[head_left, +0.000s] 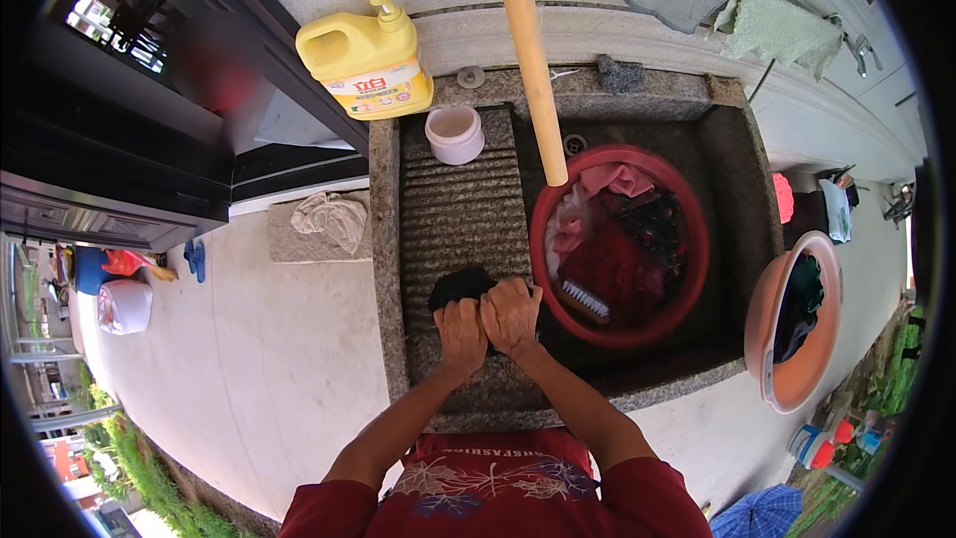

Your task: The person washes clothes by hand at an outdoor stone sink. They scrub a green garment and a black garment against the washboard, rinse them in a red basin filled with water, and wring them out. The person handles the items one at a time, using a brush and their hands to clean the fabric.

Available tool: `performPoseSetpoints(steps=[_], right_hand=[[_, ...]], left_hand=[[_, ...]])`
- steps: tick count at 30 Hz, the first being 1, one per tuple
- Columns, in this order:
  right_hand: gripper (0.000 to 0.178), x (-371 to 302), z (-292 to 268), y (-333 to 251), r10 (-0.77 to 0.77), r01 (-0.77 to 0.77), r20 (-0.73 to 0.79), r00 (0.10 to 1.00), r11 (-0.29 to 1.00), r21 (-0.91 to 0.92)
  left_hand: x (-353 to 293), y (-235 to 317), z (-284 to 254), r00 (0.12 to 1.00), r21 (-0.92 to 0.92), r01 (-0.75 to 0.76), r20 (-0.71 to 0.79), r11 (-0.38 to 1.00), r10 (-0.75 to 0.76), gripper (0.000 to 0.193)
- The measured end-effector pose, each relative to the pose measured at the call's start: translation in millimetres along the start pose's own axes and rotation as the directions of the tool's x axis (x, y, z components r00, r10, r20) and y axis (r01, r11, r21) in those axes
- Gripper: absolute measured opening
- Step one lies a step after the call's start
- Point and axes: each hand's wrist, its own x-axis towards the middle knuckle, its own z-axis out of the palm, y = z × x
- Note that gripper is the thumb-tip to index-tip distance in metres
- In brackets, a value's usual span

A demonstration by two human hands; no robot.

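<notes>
A wad of black cloth [462, 286] lies on the ridged stone washboard [463, 209] at the left of a stone sink. Side by side, my left hand [461, 334] and my right hand [512, 314] are closed on it, knuckles up. Part of the cloth is hidden under my fingers. Just right of my right hand, a red basin [697, 284] stands in the sink with water and soaking clothes [622, 264], pink, dark red and black. A scrub brush [586, 301] with pale bristles sits inside it, near the basin's left front rim.
A yellow pole or pipe [533, 60] reaches from above down to the basin's rim. A white tub [454, 135] stands at the washboard's far end, a yellow pump jug [366, 60] behind it. Right of the sink is an orange basin [787, 324] with dark clothes.
</notes>
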Motion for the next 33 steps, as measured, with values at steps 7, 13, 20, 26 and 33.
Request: performPoseSetpoints(steps=[7,13,20,26,33], right_hand=[[0.025,98,27,20,0.135,-0.250,-0.359,0.923,0.923,-0.294],[0.024,0,-1,-9,0.111,-0.098,-0.010,0.994,0.915,0.392],[0.021,96,24,-3,0.037,-0.062,-0.110,0.993,0.972,-0.227],[0.026,45,21,-13,0.093,-0.147,-0.237,0.967,0.963,-0.225],[0.022,66,16,13,-0.032,0.026,-0.025,0.999,0.979,-0.204]], left_hand=[[106,-4,4,0.982,0.428,0.171,-0.149,0.888,-0.117,0.028],[24,10,-11,0.988,-0.028,0.032,-0.150,0.999,-0.036,0.009],[100,-3,-20,0.960,0.423,0.200,0.097,0.884,-0.263,0.047],[41,1,-17,0.906,0.280,0.288,0.230,0.916,-0.355,0.044],[65,-4,-9,0.962,0.275,0.020,0.255,0.961,-0.093,0.037]])
